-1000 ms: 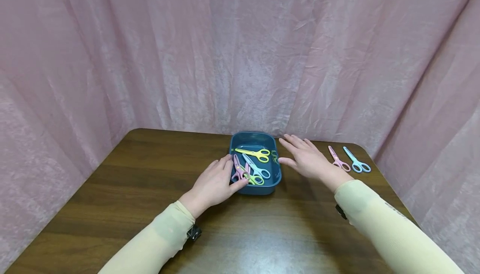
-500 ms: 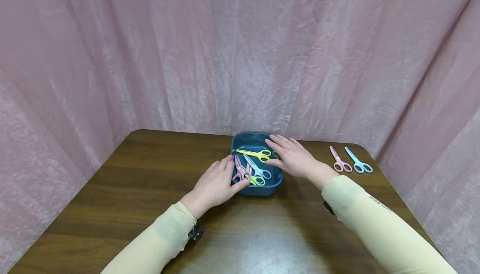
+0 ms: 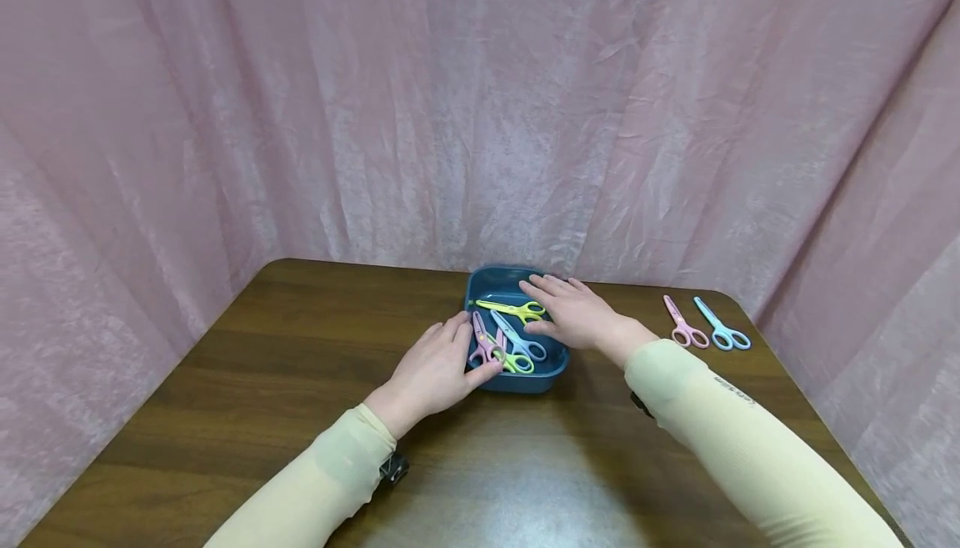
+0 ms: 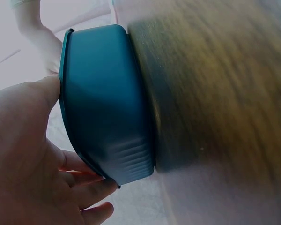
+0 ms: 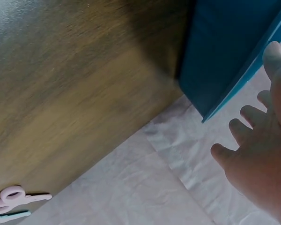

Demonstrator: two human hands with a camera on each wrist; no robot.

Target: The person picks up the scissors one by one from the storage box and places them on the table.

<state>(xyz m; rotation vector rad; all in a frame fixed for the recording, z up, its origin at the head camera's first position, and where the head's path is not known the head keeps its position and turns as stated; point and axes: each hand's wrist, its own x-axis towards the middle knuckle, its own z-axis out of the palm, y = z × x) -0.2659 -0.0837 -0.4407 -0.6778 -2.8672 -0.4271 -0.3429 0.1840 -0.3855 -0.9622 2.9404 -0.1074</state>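
Observation:
A dark teal plastic bin [image 3: 525,384] stands near the table's back edge with several pairs of scissors inside. Yellow scissors [image 3: 513,310] lie toward its back, light blue scissors [image 3: 517,338] across the middle, and pink-purple scissors [image 3: 482,338] at the left wall. Part of a lime green pair [image 3: 519,363] shows beneath them. My left hand [image 3: 427,369] rests on the bin's left rim, thumb toward the front corner, fingers extended. Over the bin's right side, my right hand [image 3: 576,314] hovers with fingers spread, holding nothing; it hides part of that rim.
On the table's back right lie pink scissors [image 3: 685,324] and light blue scissors [image 3: 722,327] side by side. A pink curtain [image 3: 375,114] hangs right behind the wooden table [image 3: 300,348].
My right hand has moved left from beside the bin to over its right side. The left hand keeps its place on the rim, and the scissors lie as before.

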